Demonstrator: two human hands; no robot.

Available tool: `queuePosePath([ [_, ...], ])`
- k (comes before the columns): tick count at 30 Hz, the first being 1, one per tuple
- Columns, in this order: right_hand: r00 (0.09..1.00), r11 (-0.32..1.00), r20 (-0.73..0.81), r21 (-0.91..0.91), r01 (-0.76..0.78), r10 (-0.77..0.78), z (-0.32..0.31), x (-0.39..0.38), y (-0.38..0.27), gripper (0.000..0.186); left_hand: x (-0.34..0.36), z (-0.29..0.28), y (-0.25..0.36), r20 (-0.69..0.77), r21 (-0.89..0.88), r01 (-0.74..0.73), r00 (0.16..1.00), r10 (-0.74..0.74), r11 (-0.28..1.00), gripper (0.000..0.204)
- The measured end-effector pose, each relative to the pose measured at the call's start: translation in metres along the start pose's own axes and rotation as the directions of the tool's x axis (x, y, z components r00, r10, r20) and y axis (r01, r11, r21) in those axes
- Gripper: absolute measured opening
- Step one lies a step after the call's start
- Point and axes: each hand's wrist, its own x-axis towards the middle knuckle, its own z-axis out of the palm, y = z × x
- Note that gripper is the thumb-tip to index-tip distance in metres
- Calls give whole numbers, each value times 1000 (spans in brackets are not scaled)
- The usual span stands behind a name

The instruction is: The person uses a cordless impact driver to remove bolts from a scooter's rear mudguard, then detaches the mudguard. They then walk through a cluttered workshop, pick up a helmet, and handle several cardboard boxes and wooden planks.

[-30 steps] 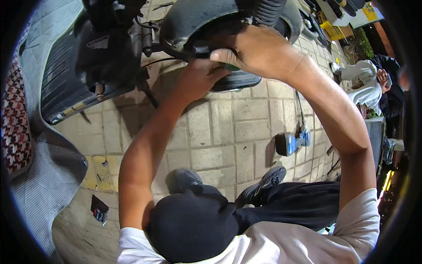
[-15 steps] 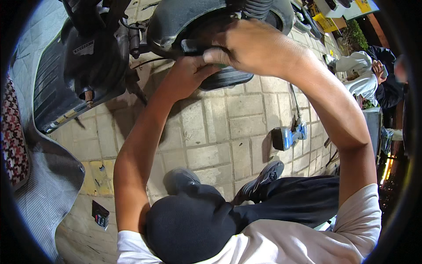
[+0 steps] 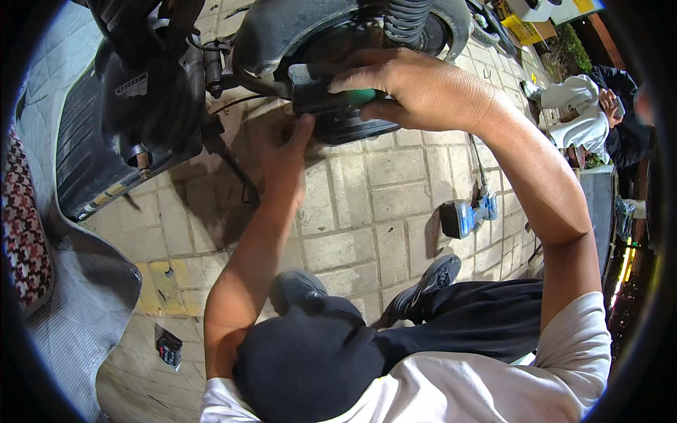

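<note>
The scooter's rear wheel area fills the top of the view, with a black tyre below a dark curved guard. My right hand is bent over the wheel, its thumb and fingers closed around a dark object with a green part. Its exact kind is hidden by the fingers. Just left of the tyre, my left hand has its thumb raised apart from the fingers, with nothing seen in it. The thumb tip lies near the tyre's left end. Beside it is a flat black piece.
A blue cordless power tool lies on the paving. A coil spring stands above the wheel. A grey cover hangs at left, near a small black packet. Another person sits at far right.
My left hand has come away from my right hand, moving down and left. My right hand has turned slightly, so the green part and more of the tyre now show.
</note>
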Motion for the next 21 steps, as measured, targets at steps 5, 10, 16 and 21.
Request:
queuePosePath([
  [5,998,1000,66,13,-14,13,-5,-3,-3,44,7,-2,-20,254,-196,338,924,-285,920,36],
  [10,984,984,-10,23,176,-176,1,-2,-6,41,5,-4,-18,278,-182,310,927,-254,933,36],
  [16,993,1000,-118,10,-3,4,15,-9,-13,44,11,-5,-18,239,-176,358,919,-313,917,35],
  [21,993,989,47,-111,-101,107,-5,-3,-20,53,13,-6,-18,265,-144,331,921,-286,933,34],
])
